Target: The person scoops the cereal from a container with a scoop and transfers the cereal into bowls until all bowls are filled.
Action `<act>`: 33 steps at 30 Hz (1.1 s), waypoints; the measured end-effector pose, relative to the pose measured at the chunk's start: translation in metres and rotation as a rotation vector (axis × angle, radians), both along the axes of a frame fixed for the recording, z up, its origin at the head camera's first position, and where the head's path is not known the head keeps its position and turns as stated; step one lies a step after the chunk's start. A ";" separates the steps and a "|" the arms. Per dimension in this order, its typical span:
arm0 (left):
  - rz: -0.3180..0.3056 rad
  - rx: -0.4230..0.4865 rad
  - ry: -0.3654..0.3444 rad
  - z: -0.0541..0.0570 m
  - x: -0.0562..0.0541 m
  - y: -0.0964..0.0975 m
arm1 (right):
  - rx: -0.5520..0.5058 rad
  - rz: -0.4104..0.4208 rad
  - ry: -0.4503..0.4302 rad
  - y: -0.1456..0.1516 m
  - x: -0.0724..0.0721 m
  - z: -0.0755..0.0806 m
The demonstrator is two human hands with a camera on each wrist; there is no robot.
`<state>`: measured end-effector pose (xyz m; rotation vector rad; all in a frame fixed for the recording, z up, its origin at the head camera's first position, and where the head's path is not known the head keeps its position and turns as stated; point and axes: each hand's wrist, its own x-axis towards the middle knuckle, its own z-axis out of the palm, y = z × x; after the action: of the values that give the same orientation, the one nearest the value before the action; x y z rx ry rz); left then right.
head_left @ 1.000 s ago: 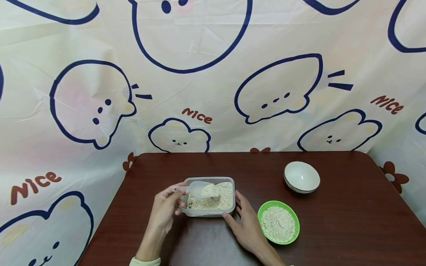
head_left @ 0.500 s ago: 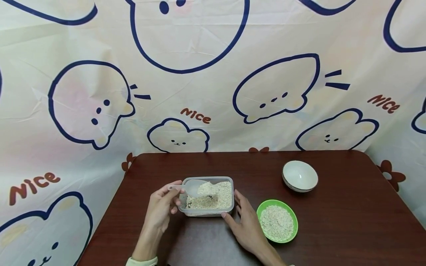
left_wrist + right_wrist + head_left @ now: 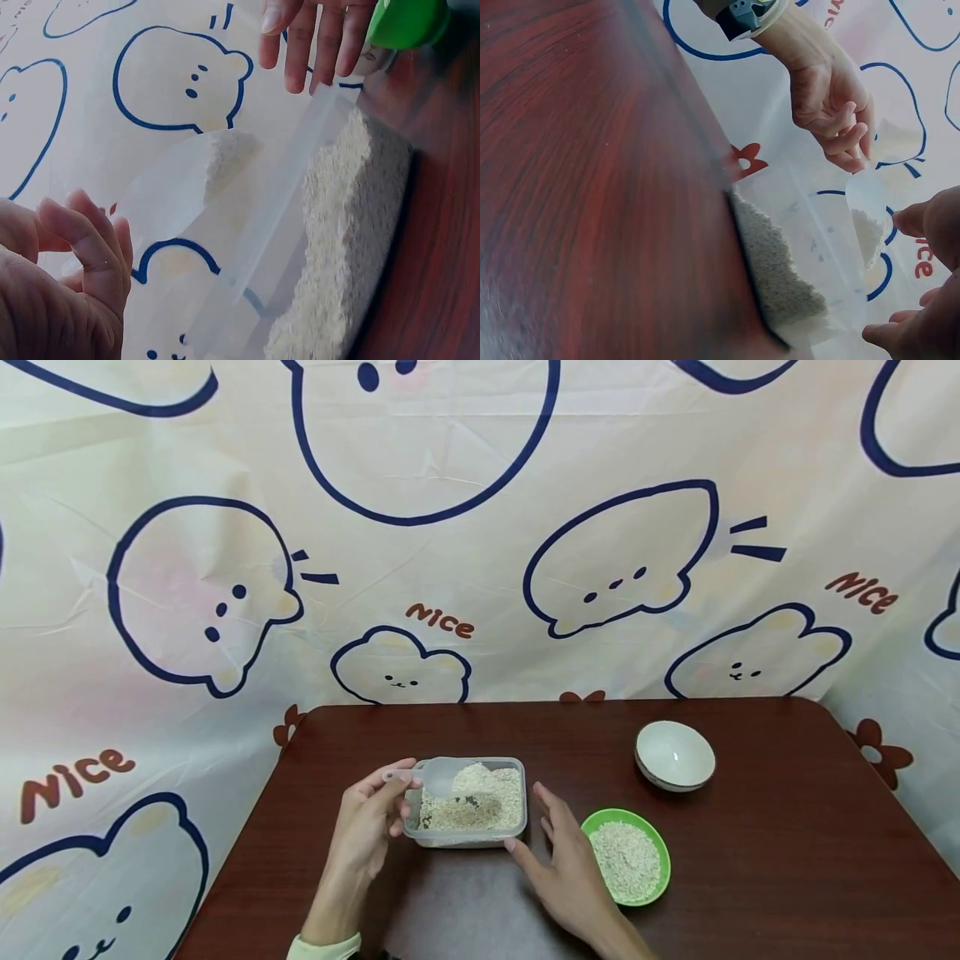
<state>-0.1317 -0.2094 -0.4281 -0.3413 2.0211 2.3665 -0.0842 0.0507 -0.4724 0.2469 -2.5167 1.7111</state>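
Note:
My left hand point(image 3: 363, 831) pinches the handle of a translucent plastic scoop point(image 3: 438, 774) over the left part of a clear rectangular container point(image 3: 457, 838). Pale flakes like rolled oats point(image 3: 508, 797) fill much of the container, with some dark specks among them. In the left wrist view the scoop point(image 3: 165, 191) is above the container's rim, with flakes heaped toward its far end. My right hand point(image 3: 566, 864) is at the container's right side, fingers extended, thumb tip close to the near right corner. The right wrist view shows the scoop point(image 3: 866, 199) between both hands.
Right of my right hand is a green plate point(image 3: 664, 864) bearing more pale flakes, its left edge partly behind the hand. A white bowl point(image 3: 675, 756) stands farther back on the dark brown table point(image 3: 780, 827). A printed cloth point(image 3: 480, 560) hangs behind.
The scoop has tilted a little, and less of its flakes show in the head view. More dark specks show in the container. My right hand's fingers have drawn slightly away from the container's side.

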 end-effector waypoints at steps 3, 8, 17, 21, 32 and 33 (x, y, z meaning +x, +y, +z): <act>-0.024 0.019 0.005 0.002 0.000 0.009 | 0.014 -0.014 -0.009 0.008 0.003 0.005; -0.091 0.049 -0.001 0.006 -0.002 0.029 | 0.051 -0.051 -0.021 0.028 0.008 0.013; -0.187 0.076 -0.006 0.006 -0.004 0.062 | 0.116 -0.146 0.126 0.070 0.017 0.015; -0.225 0.082 -0.011 0.004 -0.003 0.074 | 0.193 -0.181 0.137 0.085 0.021 0.012; -0.348 0.056 -0.007 -0.001 0.002 0.105 | 0.352 -0.243 0.060 0.116 0.032 0.001; -0.358 0.054 -0.005 -0.001 0.002 0.107 | 0.367 -0.243 0.046 0.118 0.032 0.000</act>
<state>-0.1297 -0.1019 -0.4295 0.0175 1.8268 2.1894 -0.0518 0.1682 -0.4726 0.0012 -2.6786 1.1410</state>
